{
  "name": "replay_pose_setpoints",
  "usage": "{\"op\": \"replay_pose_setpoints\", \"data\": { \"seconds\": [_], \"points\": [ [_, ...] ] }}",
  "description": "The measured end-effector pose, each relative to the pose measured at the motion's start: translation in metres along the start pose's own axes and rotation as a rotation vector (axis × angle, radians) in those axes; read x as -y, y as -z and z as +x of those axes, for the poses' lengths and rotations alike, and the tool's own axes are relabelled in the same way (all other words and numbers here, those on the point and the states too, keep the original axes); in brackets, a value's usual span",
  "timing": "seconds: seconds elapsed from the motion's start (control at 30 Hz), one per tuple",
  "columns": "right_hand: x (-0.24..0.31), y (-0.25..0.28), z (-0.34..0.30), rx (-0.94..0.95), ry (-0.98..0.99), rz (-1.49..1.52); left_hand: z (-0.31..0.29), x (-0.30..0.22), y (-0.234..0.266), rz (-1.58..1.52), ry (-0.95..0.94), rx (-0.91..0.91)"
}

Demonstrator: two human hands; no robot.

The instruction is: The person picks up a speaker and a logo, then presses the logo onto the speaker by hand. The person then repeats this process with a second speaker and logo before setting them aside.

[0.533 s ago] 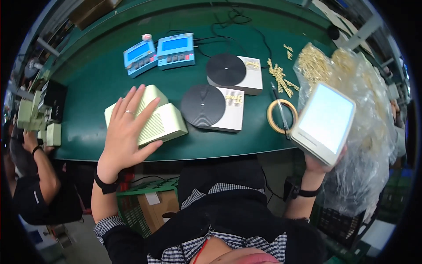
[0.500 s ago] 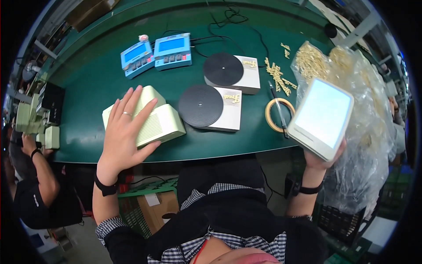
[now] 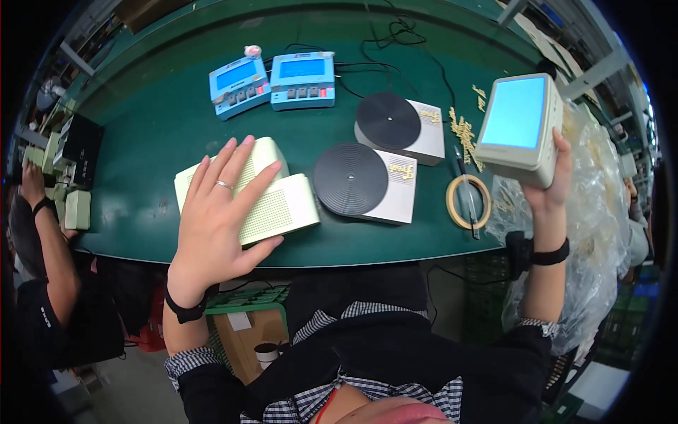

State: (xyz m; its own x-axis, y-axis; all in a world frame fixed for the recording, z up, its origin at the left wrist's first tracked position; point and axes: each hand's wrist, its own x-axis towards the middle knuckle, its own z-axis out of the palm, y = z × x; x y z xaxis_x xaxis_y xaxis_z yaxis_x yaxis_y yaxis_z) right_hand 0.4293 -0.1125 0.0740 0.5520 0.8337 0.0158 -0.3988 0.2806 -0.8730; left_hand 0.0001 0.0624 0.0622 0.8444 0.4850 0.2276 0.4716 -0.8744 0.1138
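My left hand (image 3: pixel 215 215) lies flat, fingers spread, on top of two pale green boxes (image 3: pixel 282 205) with dotted faces that stand side by side on the green table (image 3: pixel 148 162). A ring sits on one finger. My right hand (image 3: pixel 554 180) is raised at the right and grips a white rectangular device (image 3: pixel 521 127) with a blue screen, holding it upright above the table's right end. Between the hands are two white units with round black ribbed discs, one near (image 3: pixel 364 182) and one farther (image 3: pixel 400 127).
Two blue units with buttons (image 3: pixel 272 76) sit at the back with black cables. A tape ring (image 3: pixel 467 201) and several small yellow parts (image 3: pixel 462 131) lie at the right, beside clear plastic bags (image 3: pixel 600 184). Another person (image 3: pixel 42 240) works at the left end.
My right hand has lifted the white device higher and farther over the table, its screen now blue. My left hand stays on the green boxes.
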Motion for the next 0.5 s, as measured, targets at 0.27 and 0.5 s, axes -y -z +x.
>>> {"op": "replay_pose_setpoints", "data": {
  "seconds": [0.27,0.5],
  "points": [
    [0.030,0.011,0.158,0.064,-0.081,-0.204,0.002,0.003,0.000,-0.047,0.020,0.011],
    [-0.006,0.005,0.302,-0.136,-0.057,-0.504,0.004,0.007,0.006,-0.073,0.083,0.073]
  ]
}}
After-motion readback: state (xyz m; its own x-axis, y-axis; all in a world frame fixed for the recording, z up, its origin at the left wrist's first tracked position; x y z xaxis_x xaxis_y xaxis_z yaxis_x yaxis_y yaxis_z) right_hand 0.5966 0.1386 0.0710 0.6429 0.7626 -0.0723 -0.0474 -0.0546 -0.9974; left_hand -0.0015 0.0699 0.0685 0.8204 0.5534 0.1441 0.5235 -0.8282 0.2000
